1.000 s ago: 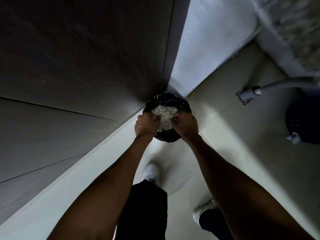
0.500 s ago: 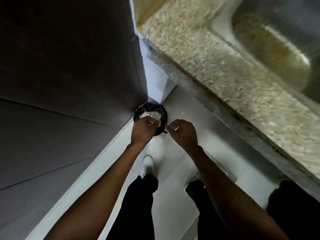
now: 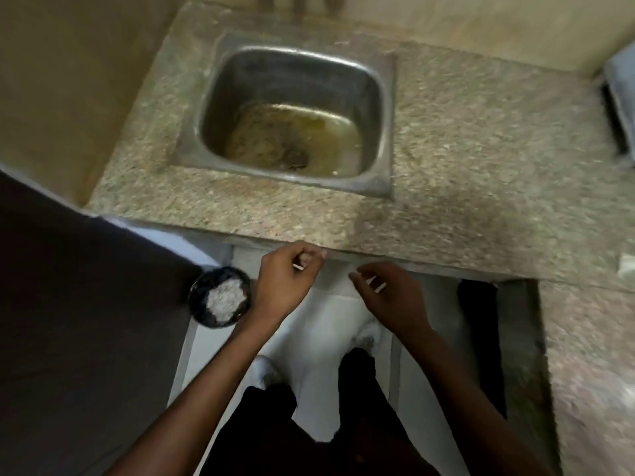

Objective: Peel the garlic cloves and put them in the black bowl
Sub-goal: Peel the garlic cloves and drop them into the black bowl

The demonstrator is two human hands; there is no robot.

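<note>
- The person stands at a speckled granite counter [image 3: 464, 173] with both bare forearms reaching forward over the floor in front of it.
- The left hand [image 3: 285, 283] is below the counter's front edge, its fingers curled inward; a small pale sliver [image 3: 297, 266], thin like a scrap of garlic skin, shows at its fingers. The view is too blurred to tell whether it is pinched or only stuck there.
- The right hand [image 3: 391, 297] is just beside the left, apart from it, with fingers loosely curled and the fingertips pointing toward the left hand. A second pale scrap [image 3: 377, 284] lies on its fingers; I cannot tell if it is gripped.
- A round black container [image 3: 220, 297] sits low on the floor left of the left wrist, against a dark panel [image 3: 86, 321]. It holds a heap of white papery bits [image 3: 225, 298], likely garlic peels. It looks lined with shiny black plastic, so whether it is the black bowl or a bin cannot be told.
- No whole garlic clove can be made out in either hand.
- A steel sink [image 3: 292, 111] is set in the counter, with murky yellowish water [image 3: 299, 139] pooled at its bottom.
- Below are 2 dark trouser legs [image 3: 309, 434] and white shoes [image 3: 266, 372] on pale floor tiles [image 3: 319, 314].
</note>
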